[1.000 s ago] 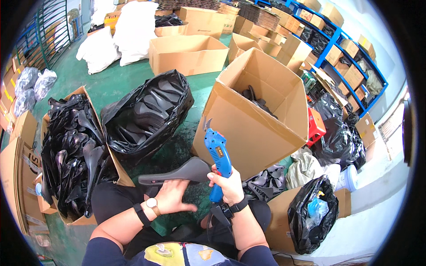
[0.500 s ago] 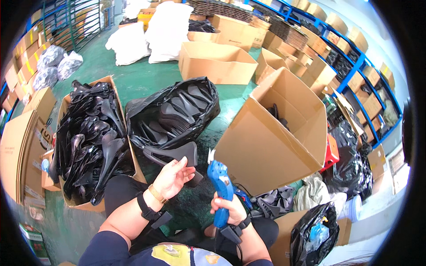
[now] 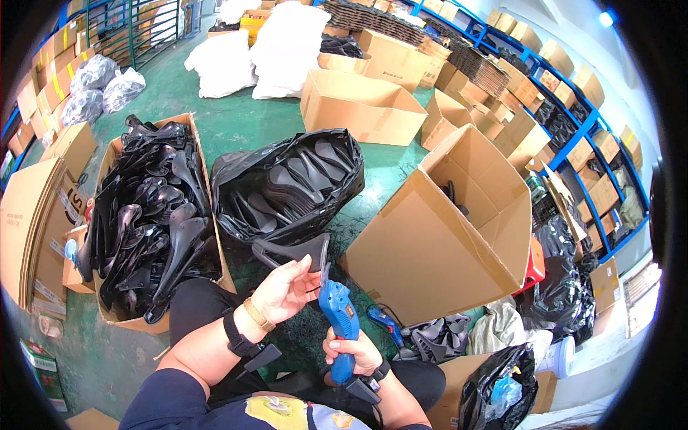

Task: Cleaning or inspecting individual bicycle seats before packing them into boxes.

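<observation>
My left hand [image 3: 285, 288] grips a black bicycle saddle shell [image 3: 288, 252] by its broad end, thumb on top. In my right hand [image 3: 356, 348] is a blue corded handheld power tool [image 3: 340, 312], held upright by its body. Its thin tip is at the edge of the saddle shell, close to my left fingers; whether it touches cannot be told. Just beyond the shell, an open black plastic bag [image 3: 233, 179] holds nested saddle shells [image 3: 290, 188]. On the left, a cardboard box [image 3: 203, 154] is heaped with glossy black saddle parts [image 3: 154, 215].
A tall open carton [image 3: 408, 247] stands right of my hands, with dark pieces inside. Near my right knee lie a second blue tool [image 3: 385, 326] and several grey saddle pieces [image 3: 437, 339]. A black-lined box [image 3: 494, 390] stands at lower right. Flattened cartons [image 3: 29, 236] lean at far left.
The blue tool has moved left, bringing its tip up to the saddle shell. The shell has shifted slightly right in my left hand. The whole view has swung a little.
</observation>
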### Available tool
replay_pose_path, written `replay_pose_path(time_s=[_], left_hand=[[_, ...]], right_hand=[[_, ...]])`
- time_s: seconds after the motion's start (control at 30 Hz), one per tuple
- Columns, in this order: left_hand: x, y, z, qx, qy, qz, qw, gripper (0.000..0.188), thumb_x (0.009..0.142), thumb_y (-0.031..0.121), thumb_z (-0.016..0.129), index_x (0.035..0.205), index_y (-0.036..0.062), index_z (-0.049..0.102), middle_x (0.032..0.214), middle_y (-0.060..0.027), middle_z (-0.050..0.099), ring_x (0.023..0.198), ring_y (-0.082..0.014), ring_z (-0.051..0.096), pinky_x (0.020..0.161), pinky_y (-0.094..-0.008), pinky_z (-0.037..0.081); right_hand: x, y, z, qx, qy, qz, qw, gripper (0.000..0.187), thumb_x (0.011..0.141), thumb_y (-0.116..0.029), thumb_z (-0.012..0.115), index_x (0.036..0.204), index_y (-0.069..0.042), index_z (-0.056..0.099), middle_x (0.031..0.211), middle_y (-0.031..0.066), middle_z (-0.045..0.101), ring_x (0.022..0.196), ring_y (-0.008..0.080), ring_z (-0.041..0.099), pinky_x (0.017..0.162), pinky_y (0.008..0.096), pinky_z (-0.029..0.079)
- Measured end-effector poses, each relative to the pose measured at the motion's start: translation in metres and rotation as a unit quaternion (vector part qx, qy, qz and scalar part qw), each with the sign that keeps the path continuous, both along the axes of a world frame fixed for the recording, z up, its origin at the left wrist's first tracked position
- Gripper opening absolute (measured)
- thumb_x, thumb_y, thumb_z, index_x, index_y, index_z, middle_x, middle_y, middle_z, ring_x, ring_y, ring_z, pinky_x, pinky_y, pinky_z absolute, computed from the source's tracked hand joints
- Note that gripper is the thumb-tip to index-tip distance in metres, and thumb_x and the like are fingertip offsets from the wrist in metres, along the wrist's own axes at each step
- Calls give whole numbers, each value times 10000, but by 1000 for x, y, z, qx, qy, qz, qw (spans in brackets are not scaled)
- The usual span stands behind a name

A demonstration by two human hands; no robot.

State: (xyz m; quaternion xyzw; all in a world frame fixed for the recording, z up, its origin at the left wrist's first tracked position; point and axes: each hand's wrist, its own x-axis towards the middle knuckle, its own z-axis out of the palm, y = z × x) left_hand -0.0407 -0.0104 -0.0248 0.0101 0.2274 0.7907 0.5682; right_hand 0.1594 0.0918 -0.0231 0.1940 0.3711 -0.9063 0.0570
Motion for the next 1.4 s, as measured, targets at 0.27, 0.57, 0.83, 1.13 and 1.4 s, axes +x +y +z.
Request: replay_pose_path(time_s=[0.27,0.57,0.83,1.13,1.4], left_hand=[[2,-4,18,29,108,10,994,217,942,234,571,1087,76,603,1018,-59,670,894,-187,636,876,-363,465],[10,-5,31,49,220,0,974,417,917,147,609,1304,52,485,1209,-33,591,1107,-135,553,977,-319,418],[33,0,15,-2,373,-101,922,368,937,90,571,1288,50,469,1215,-26,555,1113,-117,519,979,-292,406],[10,4,19,-13,315,97,944,520,952,69,515,1430,18,315,1314,-28,471,1194,-108,438,1039,-263,320],[-20,-10,32,-72,467,216,855,518,955,52,486,1440,-2,310,1390,-55,436,1242,-122,417,1049,-248,304]], right_hand=[[2,0,0,-43,24,12,999,154,807,-99,669,890,-33,557,711,65,534,672,165,522,622,293,472],[3,15,3,-39,49,-67,996,196,812,-107,683,949,-47,556,700,22,502,656,149,546,599,297,483],[-9,30,29,114,59,-236,963,351,762,-151,776,1023,-30,575,863,66,612,685,154,601,631,285,523],[-7,22,12,119,-6,-165,979,263,814,-102,699,1030,-20,573,784,62,604,690,166,603,671,328,534],[9,7,1,76,-39,-43,995,209,807,-87,703,972,-16,597,738,59,600,636,151,599,613,291,530]])
